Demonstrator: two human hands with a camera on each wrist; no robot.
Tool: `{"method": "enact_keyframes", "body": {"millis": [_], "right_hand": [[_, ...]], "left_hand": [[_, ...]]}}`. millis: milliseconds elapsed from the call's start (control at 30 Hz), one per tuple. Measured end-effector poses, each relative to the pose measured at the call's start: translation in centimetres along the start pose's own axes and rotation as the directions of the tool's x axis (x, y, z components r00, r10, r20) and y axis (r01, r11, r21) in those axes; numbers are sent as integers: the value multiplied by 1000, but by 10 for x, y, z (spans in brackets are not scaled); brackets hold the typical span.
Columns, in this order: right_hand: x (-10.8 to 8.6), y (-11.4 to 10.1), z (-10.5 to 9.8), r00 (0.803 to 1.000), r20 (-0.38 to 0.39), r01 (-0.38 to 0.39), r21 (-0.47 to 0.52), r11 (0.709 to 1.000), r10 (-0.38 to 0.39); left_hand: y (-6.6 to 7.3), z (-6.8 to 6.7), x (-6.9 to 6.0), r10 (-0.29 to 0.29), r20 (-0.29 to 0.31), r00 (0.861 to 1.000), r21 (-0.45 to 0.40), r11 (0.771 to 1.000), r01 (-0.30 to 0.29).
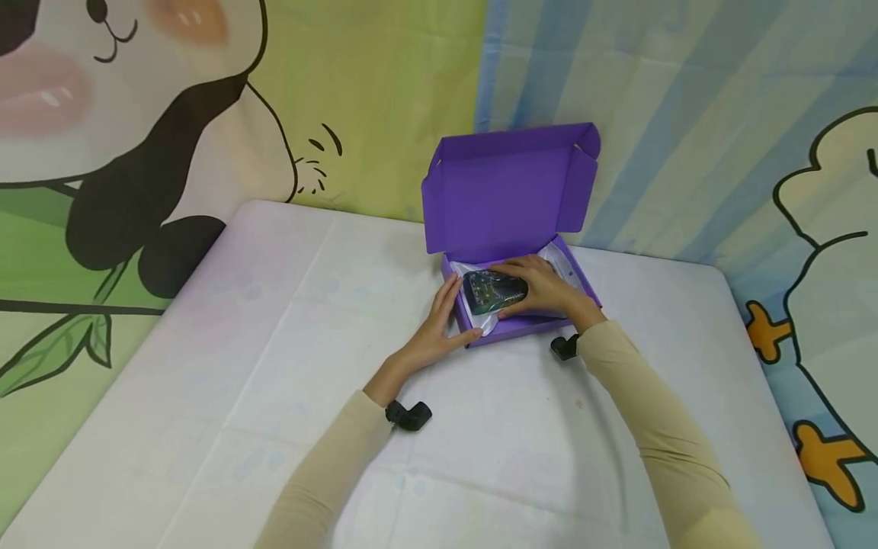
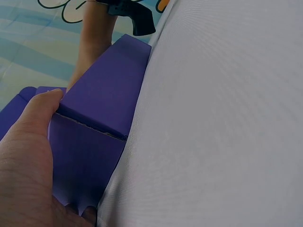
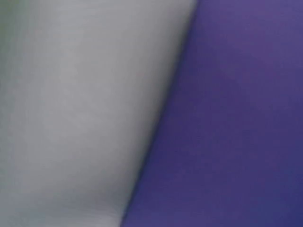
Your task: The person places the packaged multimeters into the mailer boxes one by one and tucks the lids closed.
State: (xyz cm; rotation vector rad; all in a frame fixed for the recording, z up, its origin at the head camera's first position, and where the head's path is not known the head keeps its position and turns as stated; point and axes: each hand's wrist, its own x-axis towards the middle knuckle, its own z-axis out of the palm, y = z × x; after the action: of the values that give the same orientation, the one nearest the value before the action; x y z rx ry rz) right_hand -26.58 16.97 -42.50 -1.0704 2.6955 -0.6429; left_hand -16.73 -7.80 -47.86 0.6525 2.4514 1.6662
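A purple cardboard box [image 1: 511, 329] lies with its lid [image 1: 507, 191] raised at the back. Inside it, over whitish wrapping [image 1: 485, 323], is a dark green patterned object [image 1: 488, 293] with a shiny surface. My right hand [image 1: 542, 288] grips that object at its right end, thumb in front and fingers behind. My left hand [image 1: 434, 328] rests at the box's left front corner, thumb on the front edge and fingers along the left side. In the left wrist view the left thumb [image 2: 38, 113] touches the box's edge [image 2: 90, 146]. The right wrist view shows only blurred purple box wall [image 3: 236, 118] and white.
The box stands on a white-covered table [image 1: 329, 320], near its back edge. Behind hangs a printed cloth [image 1: 384, 99] with cartoon figures. A black wrist device [image 1: 408, 416] is at the left wrist, another [image 1: 565, 348] at the right.
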Motion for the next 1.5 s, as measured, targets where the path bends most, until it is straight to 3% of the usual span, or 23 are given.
{"method": "enact_keyframes", "body": {"millis": [233, 467, 667, 900, 1167, 1333, 1433, 1500], "right_hand": [[-3, 5, 5, 1000, 11, 6, 20, 1000, -7], [-3, 4, 5, 1000, 19, -5, -36, 999, 6], [-5, 0, 3, 995, 46, -81, -135, 987, 88], [-10, -3, 1, 990, 56, -122, -139, 983, 130], [-21, 2, -2, 988, 65, -142, -13, 990, 143], [-30, 3, -9, 990, 50, -137, 210, 968, 130], [-32, 1, -18, 994, -9, -102, 325, 940, 111], [-33, -2, -25, 992, -68, -77, 365, 928, 109]], "left_hand": [[3, 1, -1, -2, 2, 1000, 0, 1000, 2], [3, 0, -1, -19, 4, 1000, 3, 1000, 19], [1, -2, 0, -20, 1, 1000, 8, 1000, 20], [-2, -1, 1, -8, 0, 1000, 7, 1000, 8], [-2, 3, 0, -3, -30, 1000, -32, 999, 2], [3, 2, 1, 30, -58, 998, -61, 998, -34], [9, -1, 4, 62, -126, 990, -83, 994, -73], [20, -5, 6, 112, -205, 972, -97, 986, -134]]}}
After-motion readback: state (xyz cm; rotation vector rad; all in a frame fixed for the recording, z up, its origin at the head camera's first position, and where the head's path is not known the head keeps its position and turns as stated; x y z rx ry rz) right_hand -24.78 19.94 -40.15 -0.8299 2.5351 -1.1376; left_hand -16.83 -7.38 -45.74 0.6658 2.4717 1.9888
